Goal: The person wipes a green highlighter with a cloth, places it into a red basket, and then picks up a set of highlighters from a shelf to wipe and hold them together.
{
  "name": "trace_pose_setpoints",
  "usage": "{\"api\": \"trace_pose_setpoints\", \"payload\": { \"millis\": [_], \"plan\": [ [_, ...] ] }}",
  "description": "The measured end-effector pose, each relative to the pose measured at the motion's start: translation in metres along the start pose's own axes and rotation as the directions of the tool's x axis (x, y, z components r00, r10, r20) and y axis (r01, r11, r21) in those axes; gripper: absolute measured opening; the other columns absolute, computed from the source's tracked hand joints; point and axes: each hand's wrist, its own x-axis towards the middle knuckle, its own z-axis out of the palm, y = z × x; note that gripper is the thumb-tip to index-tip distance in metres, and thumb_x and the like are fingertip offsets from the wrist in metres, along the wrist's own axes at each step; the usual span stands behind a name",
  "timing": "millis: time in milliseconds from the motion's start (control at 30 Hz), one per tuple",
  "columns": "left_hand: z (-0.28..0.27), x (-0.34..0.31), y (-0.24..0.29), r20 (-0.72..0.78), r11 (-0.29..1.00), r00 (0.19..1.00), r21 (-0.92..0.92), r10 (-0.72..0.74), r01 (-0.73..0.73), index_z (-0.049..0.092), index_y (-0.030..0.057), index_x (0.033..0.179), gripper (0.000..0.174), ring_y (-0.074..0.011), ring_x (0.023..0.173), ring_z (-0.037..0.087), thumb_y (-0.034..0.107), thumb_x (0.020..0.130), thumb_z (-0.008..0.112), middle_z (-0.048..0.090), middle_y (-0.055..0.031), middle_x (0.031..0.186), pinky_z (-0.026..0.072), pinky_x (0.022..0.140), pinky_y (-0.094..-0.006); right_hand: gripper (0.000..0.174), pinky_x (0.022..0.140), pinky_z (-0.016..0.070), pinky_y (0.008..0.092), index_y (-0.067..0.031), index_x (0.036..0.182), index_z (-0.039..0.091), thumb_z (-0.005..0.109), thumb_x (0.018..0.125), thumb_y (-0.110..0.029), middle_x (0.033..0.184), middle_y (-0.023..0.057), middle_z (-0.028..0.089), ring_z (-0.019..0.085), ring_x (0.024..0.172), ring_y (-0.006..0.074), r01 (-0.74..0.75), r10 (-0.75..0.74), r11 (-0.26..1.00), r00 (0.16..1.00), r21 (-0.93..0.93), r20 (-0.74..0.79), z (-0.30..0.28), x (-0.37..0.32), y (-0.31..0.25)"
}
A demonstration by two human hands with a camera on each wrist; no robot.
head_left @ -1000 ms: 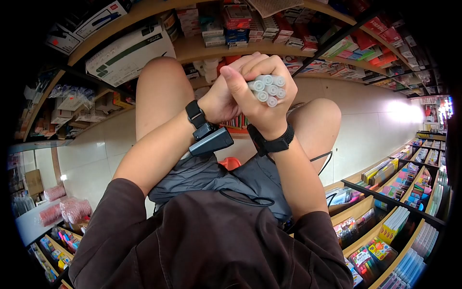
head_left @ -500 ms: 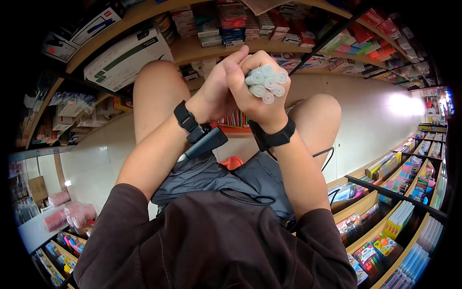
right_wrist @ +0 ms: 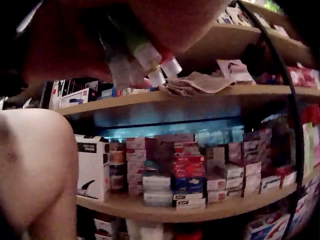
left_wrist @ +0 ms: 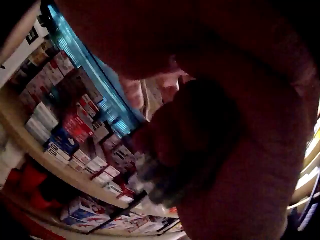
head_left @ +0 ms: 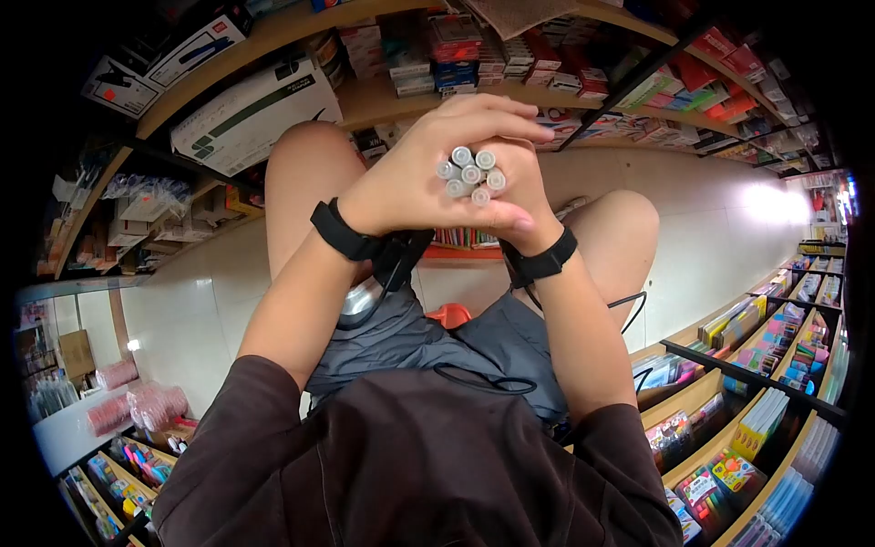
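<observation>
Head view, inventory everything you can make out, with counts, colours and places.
Pen-like sticks: at least seven, translucent whitish ends, centre
Carton: one, white and green, upper left
Small boxes: many, mainly red and white, top
Shelves: several, light brown, top and left
Wrapped bundles: several, pink, lower left
Packaged stationery: many, multicoloured, lower right
Unidentified object: one, red, below centre
Shirt: one, dark brown, bottom
Shorts: one, grey, below centre
Wristbands: two, black, near centre
Left hand: one, at the sticks
Right hand: one, holding sticks

Dark brown shirt (head_left: pixel 410 456), grey shorts (head_left: pixel 378 345), black wristbands (head_left: pixel 551 258)
</observation>
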Motion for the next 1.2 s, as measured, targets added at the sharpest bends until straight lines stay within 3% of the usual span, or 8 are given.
{"api": "trace_pose_setpoints", "payload": {
  "millis": [133, 267, 367, 400, 633, 767, 1067, 1200],
  "plan": [
    [0.0, -0.005, 0.0, 0.022, 0.998, 0.998, 0.04, 0.051, -0.052, 0.077, 0.0098, 0.108, 0.025, -0.0327, 0.125, 0.059, 0.013, 0.083, 0.077, 0.069, -0.0116, 0.125, 0.0436, 0.108, -0.0451, 0.043, 0.086, 0.0553, 0.0422, -0.0064, 0.115, 0.067, 0.077, 0.075, -0.017, 0.118, 0.0152, 0.066, 0.066, 0.107, 0.0327, 0.099, -0.103, 0.988, 0.994, -0.121, -0.026, 0.006, -0.004, 0.006],
    [-0.001, -0.007, -0.003, -0.084, 0.958, 0.979, 0.236, 0.186, -0.162, 0.076, 0.0116, 0.093, 0.013, -0.0274, 0.108, 0.066, 0.019, 0.082, 0.079, 0.074, -0.0062, 0.104, 0.048, 0.099, -0.0407, 0.041, 0.084, 0.0557, 0.0403, -0.0072, 0.116, 0.066, 0.076, 0.078, -0.017, 0.116, 0.0147, 0.067, 0.067, 0.104, 0.034, 0.274, -0.302, 0.883, 0.953, -0.382, -0.012, 0.008, 0.008, 0.015],
    [-0.002, -0.004, -0.003, -0.193, 0.985, 0.969, 0.105, 0.153, -0.135, 0.072, 0.009, 0.083, 0.011, -0.025, 0.09, 0.07, 0.017, 0.082, 0.08, 0.074, -0.0069, 0.088, 0.053, 0.085, -0.0359, 0.039, 0.085, 0.0548, 0.0378, -0.007, 0.116, 0.066, 0.076, 0.08, -0.019, 0.116, 0.013, 0.067, 0.066, 0.105, 0.0325, -0.038, 0.04, 0.999, 0.988, -0.011, 0.148, -0.005, 0.022, 0.014],
    [0.003, -0.006, -0.001, -0.229, 0.996, 0.97, -0.017, 0.085, -0.092, 0.071, 0.0083, 0.08, 0.013, -0.024, 0.082, 0.07, 0.016, 0.082, 0.081, 0.073, -0.0076, 0.083, 0.0541, 0.079, -0.0338, 0.04, 0.086, 0.0528, 0.0348, -0.0044, 0.117, 0.064, 0.076, 0.083, -0.02, 0.116, 0.0122, 0.067, 0.066, 0.106, 0.0289, -0.232, 0.235, 0.971, 0.969, 0.055, -0.068, 0.006, 0.01, 0.013],
    [0.004, -0.014, 0.013, -0.305, 0.996, 0.952, -0.083, -0.003, -0.024, 0.058, 0.0041, 0.067, 0.027, -0.0187, 0.058, 0.062, 0.004, 0.084, 0.079, 0.066, -0.0076, 0.067, 0.0484, 0.055, -0.0278, 0.048, 0.096, 0.0473, 0.0311, 0.0008, 0.128, 0.053, 0.073, 0.088, -0.015, 0.123, 0.0133, 0.062, 0.06, 0.113, 0.0218, -0.381, 0.33, 0.897, 0.915, 0.223, 0.233, 0.003, 0.005, 0.01],
    [0.007, -0.021, 0.008, -0.294, 0.998, 0.956, -0.05, 0.009, -0.025, 0.058, 0.0055, 0.067, 0.029, -0.0173, 0.056, 0.06, 0.01, 0.083, 0.081, 0.064, -0.0048, 0.065, 0.0475, 0.055, -0.0271, 0.039, 0.1, 0.049, 0.0356, 0.0019, 0.13, 0.053, 0.058, 0.091, -0.002, 0.126, 0.0154, 0.061, 0.062, 0.116, 0.0275, -0.529, 0.591, 0.455, 0.781, 0.716, 0.202, -0.007, 0.008, 0.012],
    [0.025, -0.016, 0.011, -0.304, 0.992, 0.946, -0.026, 0.111, -0.124, 0.06, 0.0111, 0.071, 0.027, -0.017, 0.057, 0.062, 0.014, 0.074, 0.086, 0.063, -0.0029, 0.064, 0.0494, 0.056, -0.027, 0.048, 0.093, 0.0518, 0.0338, 0.0025, 0.112, 0.065, 0.048, 0.103, -0.041, 0.107, 0.0128, 0.069, 0.066, 0.1, 0.0227, -0.513, 0.628, -0.029, 0.658, 0.858, 0.415, 0.011, 0.01, -0.006],
    [0.039, -0.019, -0.005, -0.203, 0.984, 0.964, -0.013, 0.17, -0.176, 0.059, 0.011, 0.069, 0.026, -0.0176, 0.056, 0.062, 0.01, 0.07, 0.085, 0.063, -0.0033, 0.064, 0.0491, 0.055, -0.0273, 0.045, 0.094, 0.0527, 0.0329, 0.0077, 0.109, 0.061, 0.043, 0.107, -0.033, 0.101, 0.0174, 0.07, 0.068, 0.105, 0.0252, -0.573, 0.693, 0.255, 0.67, 0.779, 0.265, 0.006, 0.009, -0.005]
  ]
}}
